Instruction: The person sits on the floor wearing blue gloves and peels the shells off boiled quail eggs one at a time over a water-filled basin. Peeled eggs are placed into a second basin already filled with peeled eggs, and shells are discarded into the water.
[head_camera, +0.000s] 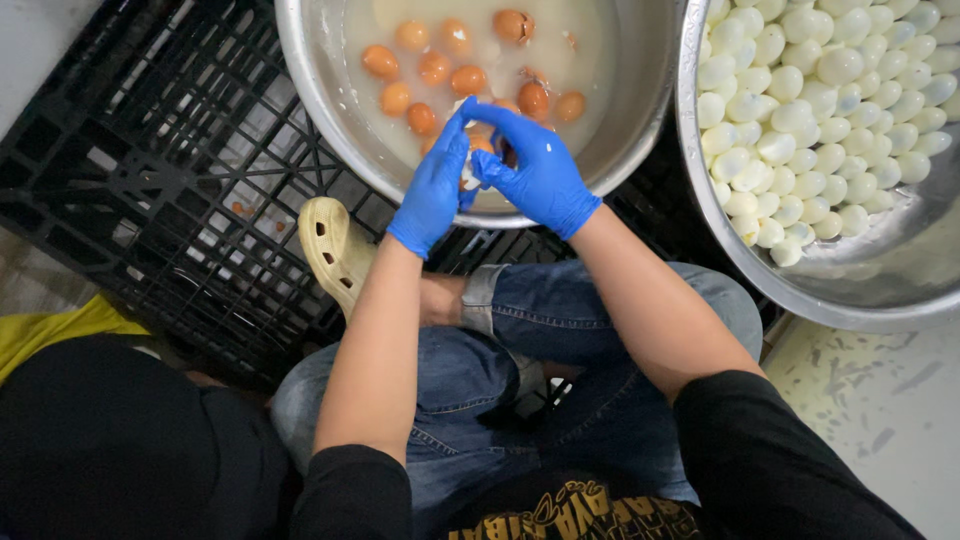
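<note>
Both my hands wear blue gloves and meet over the near rim of a large steel bowl (320, 110) of cloudy water. My left hand (432, 185) and my right hand (537, 170) together grip one boiled egg (478, 148), partly brown-shelled and partly white, mostly hidden by the fingers. Several brown unpeeled eggs (433, 68) float in the water beyond the hands. A second steel bowl (870, 280) to the right holds several peeled white eggs (800, 110).
A black plastic pallet (150, 170) lies under the bowls at left. My crossed legs in blue jeans (520, 370) and a beige clog (335, 250) are below the hands. A yellow cloth (50, 325) shows at far left, with speckled pale floor (880, 400) at right.
</note>
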